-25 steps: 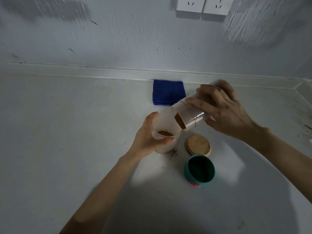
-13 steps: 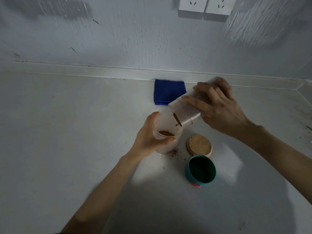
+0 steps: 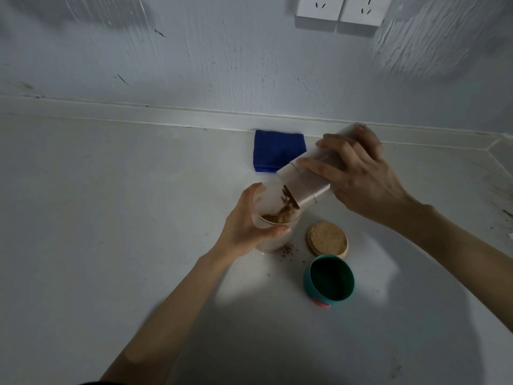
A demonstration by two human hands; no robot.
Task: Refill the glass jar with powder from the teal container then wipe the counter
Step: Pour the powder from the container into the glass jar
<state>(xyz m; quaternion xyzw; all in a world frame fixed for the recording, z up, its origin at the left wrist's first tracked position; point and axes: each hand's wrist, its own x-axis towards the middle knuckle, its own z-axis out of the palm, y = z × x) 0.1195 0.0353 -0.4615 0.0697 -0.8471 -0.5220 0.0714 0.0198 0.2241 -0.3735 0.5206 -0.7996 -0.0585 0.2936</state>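
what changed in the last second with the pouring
The right hand tipped the container steeper and nearer the glass jar; brown powder that sat at the mouth now spills into the jar. The left hand holds the jar as before. Cork lid, teal cap, blue cloth and spilled powder unchanged.

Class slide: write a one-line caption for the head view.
Right hand tips the container, pouring brown powder into the jar held by the left hand; lids and cloth lie nearby.

Dim room, scuffed pale wall [image 3: 222,59] with two white sockets [image 3: 340,8] far right, raised ledge [image 3: 138,112] along the far edge of the white table [image 3: 97,218].
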